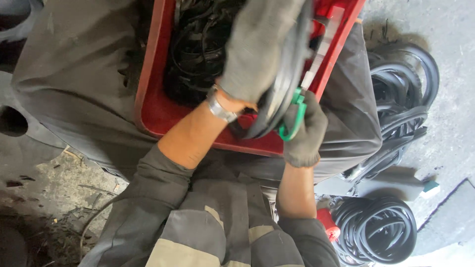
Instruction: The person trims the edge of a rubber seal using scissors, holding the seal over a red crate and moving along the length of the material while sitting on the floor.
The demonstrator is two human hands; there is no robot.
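Fingers of your left hand point(260, 47), gloved in grey, are closed around one bundle of black rubber rings point(284, 86), holding it up on edge over the one red crate point(151, 106) in your lap. Your right hand point(304, 133), in a second grey glove, is closed on the green handle of a single pair of scissors point(294, 116), and its long grey blade runs up and to the right along the edge of the bundle, touching it or just beside it; you cannot tell whether the blade bites into the rubber. How many rings make up the bundle cannot be counted, since they lie tight against each other. One metal watch point(220, 108) sits on your left wrist. Inside the crate lies one tangled heap of black rubber strips point(198, 49). On the concrete floor point(455, 74) to your right there are two separate piles of black rings: one loose stack point(403, 94) beside the crate and one neater coil point(378, 230) nearer to you. Between them lies one grey block point(391, 183) with a green end.
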